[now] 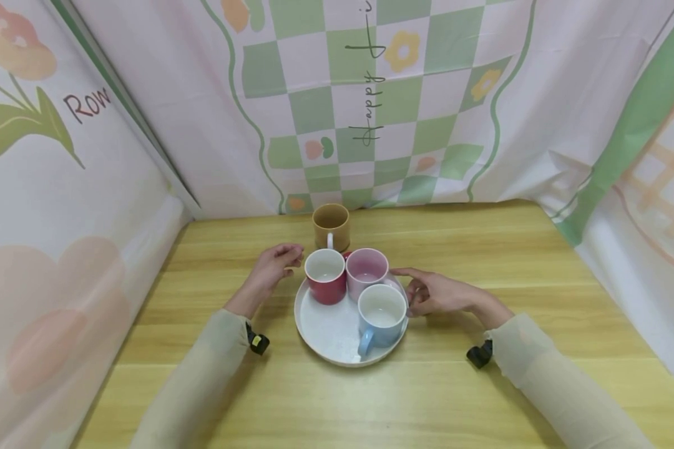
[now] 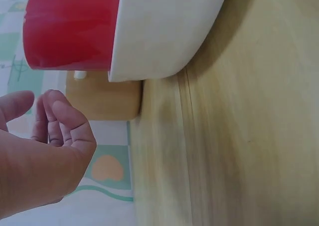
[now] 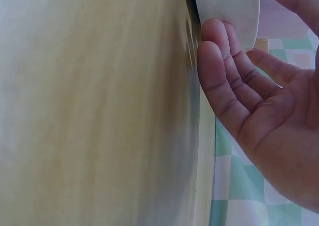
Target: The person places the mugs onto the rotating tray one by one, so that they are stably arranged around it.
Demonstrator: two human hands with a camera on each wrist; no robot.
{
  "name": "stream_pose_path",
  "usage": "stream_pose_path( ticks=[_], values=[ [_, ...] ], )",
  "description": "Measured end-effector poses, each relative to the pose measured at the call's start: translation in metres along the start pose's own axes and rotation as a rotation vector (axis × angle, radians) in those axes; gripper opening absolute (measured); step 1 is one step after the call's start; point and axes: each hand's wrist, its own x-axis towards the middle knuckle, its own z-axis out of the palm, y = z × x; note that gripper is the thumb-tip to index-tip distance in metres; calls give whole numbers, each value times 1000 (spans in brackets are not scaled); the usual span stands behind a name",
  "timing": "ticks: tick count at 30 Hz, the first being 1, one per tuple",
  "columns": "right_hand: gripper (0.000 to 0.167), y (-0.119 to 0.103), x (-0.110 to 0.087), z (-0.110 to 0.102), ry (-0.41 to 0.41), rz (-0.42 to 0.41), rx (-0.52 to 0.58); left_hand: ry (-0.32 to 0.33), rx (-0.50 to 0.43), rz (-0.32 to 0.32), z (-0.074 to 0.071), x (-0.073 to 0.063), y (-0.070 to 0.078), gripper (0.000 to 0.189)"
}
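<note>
Head view: wooden table, walled by floral, checked cloth.

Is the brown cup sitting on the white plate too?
No, the brown cup stands on the table behind the white plate.

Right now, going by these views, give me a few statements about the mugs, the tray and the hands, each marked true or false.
1. Three mugs stand on the tray. True: the red mug, pink mug and blue mug.
2. The brown mug is on the tray. False: it stands on the table behind the tray.
3. The left hand grips the red mug. False: it is beside that mug, fingers loosely curled, holding nothing.
4. The right hand is at the tray's right edge. True.
5. The blue mug lies on its side. False: it stands upright.
</note>
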Motion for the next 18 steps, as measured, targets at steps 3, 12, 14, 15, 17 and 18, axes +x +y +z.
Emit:
stream_pose_path(
  ticks=[3,12,14,15,17,18],
  values=[
    [90,0,0,0,0,3,3,3,3,0,2,6,0,39],
    [90,0,0,0,-1,-6,-1,0,32,-8,6,21,-3,42],
    [90,0,0,1,-1,-7,1,-3,41,-13,7,24,-3,43],
    [90,0,0,1,0,-7,0,-5,44,-17,7,25,-4,43],
    [89,0,0,0,1,-8,0,-10,48,-23,8,29,-4,42],
    [89,0,0,0,1,-8,-1,-12,49,-28,9,31,-4,42]
  ],
)
